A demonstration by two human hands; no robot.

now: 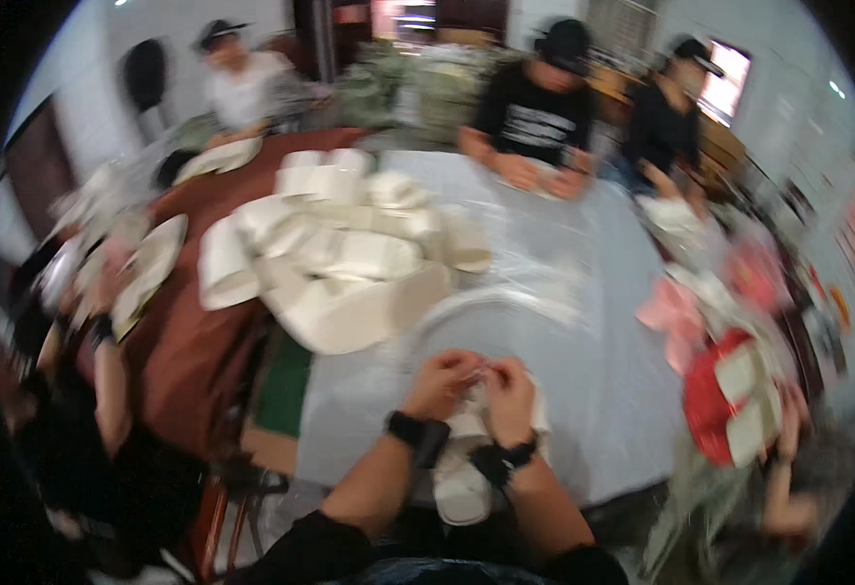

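My left hand [443,384] and my right hand [511,398] meet over the near edge of the table, fingertips pinched together. Whatever small thing is between them is too blurred to make out. Below the hands and between my forearms lies a cream-white slipper-like piece [463,492], partly covered by my right wrist. Another pale piece [542,405] shows just past my right hand. Beyond my hands, a pile of cream-white slipper-like pieces [340,253] is heaped on the table.
Clear plastic sheeting [583,283] covers the pale table; a brown-red cloth [189,322] covers the left part. Co-workers sit around, several handling pale pieces. On the right are a red bag [708,405] and pink plastic [673,317]. Wrapped bundles [437,93] stand at the back.
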